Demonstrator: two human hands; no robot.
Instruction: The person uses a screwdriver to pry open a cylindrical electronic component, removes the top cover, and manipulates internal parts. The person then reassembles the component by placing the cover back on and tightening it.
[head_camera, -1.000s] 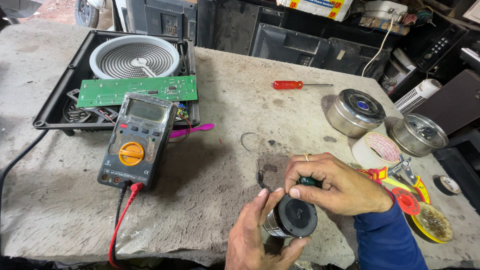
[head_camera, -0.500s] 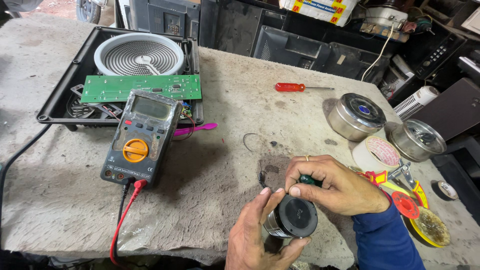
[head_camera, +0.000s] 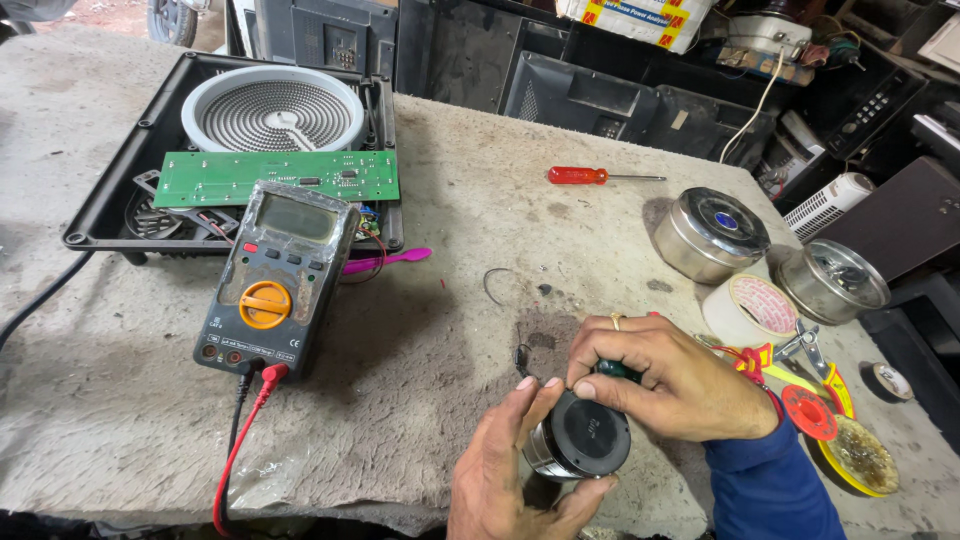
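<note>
My left hand (head_camera: 505, 475) grips a small round black part with a silver rim (head_camera: 582, 440) from below, near the front edge of the grey workbench (head_camera: 420, 330). My right hand (head_camera: 670, 375), with a ring on one finger, curls over the part's top and closes on a dark green-handled tool (head_camera: 615, 370), mostly hidden by the fingers. A digital multimeter (head_camera: 275, 275) with an orange dial lies to the left, its red and black leads (head_camera: 245, 420) plugged in at the bottom.
An opened black cooktop housing (head_camera: 110, 205) holds a coil heater (head_camera: 272, 108) and a green circuit board (head_camera: 275, 177). A red screwdriver (head_camera: 590, 176), two round metal tins (head_camera: 710, 235) (head_camera: 830, 282), a tape roll (head_camera: 750, 310), pliers (head_camera: 805, 345) and a pink tool (head_camera: 385, 260) lie around.
The view has shifted slightly. Both hands stay on the round part in nearly the same pose.
</note>
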